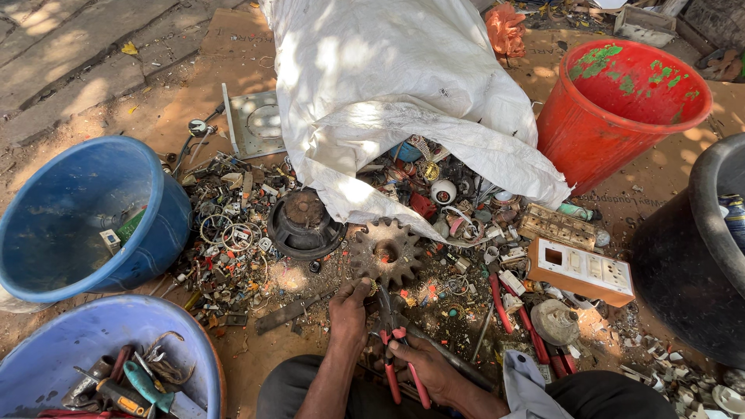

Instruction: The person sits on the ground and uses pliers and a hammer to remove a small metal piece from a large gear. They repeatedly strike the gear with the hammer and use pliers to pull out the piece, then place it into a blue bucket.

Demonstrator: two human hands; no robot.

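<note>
My left hand (351, 309) pinches a small metal piece just below a rusty toothed gear wheel (386, 252) that lies on the ground. My right hand (423, 366) grips red-handled pliers (400, 363), whose jaws point up toward the small piece in my left fingers. Both hands work close together above my knees at the bottom centre. What exactly sits in the pliers' jaws is too small to tell.
A white sack (396, 93) spills scrap parts over the ground. A blue bucket (151, 233) and a blue basin with tools (198, 341) stand at left. At right stand a red bucket (574, 132), a black tub (675, 256) and a switch board (582, 271). A round speaker (304, 225) lies near the gear.
</note>
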